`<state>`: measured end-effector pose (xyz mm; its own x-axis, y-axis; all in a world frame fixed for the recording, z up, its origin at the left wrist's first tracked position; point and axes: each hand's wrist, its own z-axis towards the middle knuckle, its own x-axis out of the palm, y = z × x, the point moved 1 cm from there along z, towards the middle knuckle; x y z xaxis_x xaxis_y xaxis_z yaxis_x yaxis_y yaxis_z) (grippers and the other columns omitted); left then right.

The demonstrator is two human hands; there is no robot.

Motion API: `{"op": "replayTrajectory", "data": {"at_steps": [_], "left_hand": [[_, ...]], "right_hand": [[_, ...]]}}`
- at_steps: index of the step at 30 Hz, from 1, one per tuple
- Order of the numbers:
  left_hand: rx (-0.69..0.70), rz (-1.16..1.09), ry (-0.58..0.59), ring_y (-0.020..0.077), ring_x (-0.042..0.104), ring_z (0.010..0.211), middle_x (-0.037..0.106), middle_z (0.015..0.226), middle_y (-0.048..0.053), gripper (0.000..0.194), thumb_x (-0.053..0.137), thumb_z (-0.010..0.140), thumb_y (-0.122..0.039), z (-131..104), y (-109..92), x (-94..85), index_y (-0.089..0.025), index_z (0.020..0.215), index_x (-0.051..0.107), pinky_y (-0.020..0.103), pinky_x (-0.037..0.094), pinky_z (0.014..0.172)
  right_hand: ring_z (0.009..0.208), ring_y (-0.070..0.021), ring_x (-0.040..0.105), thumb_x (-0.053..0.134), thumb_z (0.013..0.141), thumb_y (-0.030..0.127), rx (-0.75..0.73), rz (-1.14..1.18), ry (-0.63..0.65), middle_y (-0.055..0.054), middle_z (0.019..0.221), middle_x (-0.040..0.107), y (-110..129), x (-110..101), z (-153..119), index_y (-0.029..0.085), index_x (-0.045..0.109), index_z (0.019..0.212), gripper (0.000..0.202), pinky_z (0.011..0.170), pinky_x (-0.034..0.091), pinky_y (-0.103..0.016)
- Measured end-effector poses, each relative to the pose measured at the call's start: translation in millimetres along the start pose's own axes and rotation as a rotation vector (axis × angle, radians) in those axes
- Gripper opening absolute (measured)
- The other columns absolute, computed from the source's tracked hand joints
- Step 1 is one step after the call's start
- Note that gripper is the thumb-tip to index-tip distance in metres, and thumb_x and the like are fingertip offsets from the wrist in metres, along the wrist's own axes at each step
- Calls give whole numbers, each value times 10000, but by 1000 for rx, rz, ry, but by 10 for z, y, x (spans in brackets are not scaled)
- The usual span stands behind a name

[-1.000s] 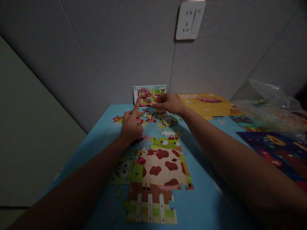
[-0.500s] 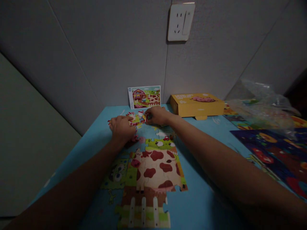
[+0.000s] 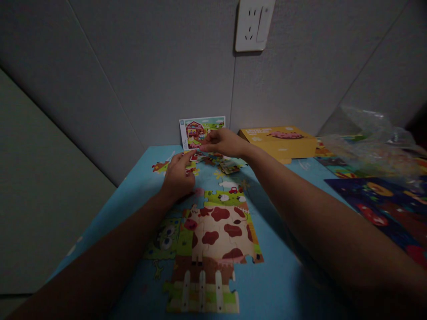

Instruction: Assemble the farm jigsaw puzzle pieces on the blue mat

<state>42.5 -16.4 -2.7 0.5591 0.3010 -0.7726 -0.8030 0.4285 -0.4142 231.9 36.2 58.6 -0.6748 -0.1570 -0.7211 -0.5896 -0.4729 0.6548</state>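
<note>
With the left hand point(image 3: 178, 178) loosely curled by the pieces point(image 3: 230, 166) beyond the cow section point(image 3: 222, 229) and the right hand point(image 3: 227, 142) bent above, any pinch indiscernible, pieces should be lifted singly, by their edges.

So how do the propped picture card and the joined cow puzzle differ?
The picture card stands leaning against the wall; the cow puzzle lies flat on the blue tabletop. The card has straight edges, while the puzzle's outline is stepped, with knobs and notches. The right hand covers part of the card, but not the puzzle. Both show colourful farm art with green ground.
</note>
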Motion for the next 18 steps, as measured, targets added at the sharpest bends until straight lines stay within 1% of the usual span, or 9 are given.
{"op": "replayTrajectory", "data": {"at_steps": [1, 2, 4, 5, 7, 10, 13, 16, 18], "left_hand": [[-56, 26, -7, 309, 490, 1271, 598, 1306, 118, 736, 493, 626, -109, 9, 34, 10, -148, 1358, 550, 455, 371, 1128], [-103, 54, -7, 322, 493, 1265, 621, 1278, 115, 738, 506, 617, -110, 16, 66, 22, -157, 1352, 561, 473, 375, 1118], [-172, 113, 9, 362, 492, 1246, 671, 1192, 106, 697, 534, 606, -118, 24, 117, 48, -193, 1293, 619, 547, 370, 1090], [-198, 141, 24, 387, 485, 1239, 686, 1154, 103, 651, 547, 607, -126, 24, 134, 61, -215, 1242, 660, 593, 362, 1070], [-238, 180, 37, 434, 451, 1242, 675, 1155, 109, 539, 571, 623, -159, 17, 150, 79, -249, 1132, 726, 667, 340, 1031], [-304, 173, -7, 471, 383, 1282, 563, 1307, 122, 466, 604, 627, -202, 5, 147, 79, -276, 1060, 762, 703, 318, 1018], [-376, 129, -37, 489, 335, 1314, 481, 1365, 127, 459, 626, 619, -202, -2, 135, 59, -301, 1044, 766, 719, 310, 1015], [-427, 117, -57, 498, 288, 1349, 438, 1403, 120, 451, 644, 636, -210, -1, 113, 30, -305, 1062, 755, 718, 322, 1010], [-405, 137, -89, 481, 271, 1373, 430, 1428, 126, 456, 644, 684, -245, 3, 80, 6, -282, 1131, 722, 696, 318, 1034]], "right_hand": [[757, -189, 670, 758, 768, 336, 47, -127, -31, -82, 832, 735, -51, -41, -9, 136, 718, 902, 243, 692, 514, -299], [754, -208, 672, 821, 691, 352, 98, -259, -24, -88, 830, 735, -118, -82, -21, 150, 731, 903, 305, 687, 510, -315], [725, -234, 675, 922, 488, 383, 189, -454, 112, -83, 800, 731, -266, -139, -53, 183, 753, 858, 453, 657, 506, -335], [699, -230, 674, 937, 433, 383, 210, -505, 197, -65, 776, 726, -330, -153, -70, 198, 759, 837, 479, 638, 504, -333], [659, -216, 667, 939, 391, 391, 231, -560, 269, -37, 736, 711, -413, -158, -99, 212, 759, 810, 490, 611, 503, -327], [662, -217, 663, 933, 428, 377, 279, -574, 245, -36, 717, 703, -415, -146, -122, 204, 751, 810, 457, 614, 503, -325], [662, -213, 655, 896, 556, 324, 322, -491, 248, -46, 671, 695, -329, -165, -136, 187, 736, 768, 299, 648, 496, -329], [683, -204, 649, 852, 643, 275, 275, -401, 190, -40, 654, 687, -220, -225, -148, 173, 715, 726, 189, 684, 480, -318], [715, -202, 645, 840, 663, 267, 222, -333, 106, -35, 678, 691, -149, -258, -153, 166, 706, 728, 179, 697, 474, -304]]}}
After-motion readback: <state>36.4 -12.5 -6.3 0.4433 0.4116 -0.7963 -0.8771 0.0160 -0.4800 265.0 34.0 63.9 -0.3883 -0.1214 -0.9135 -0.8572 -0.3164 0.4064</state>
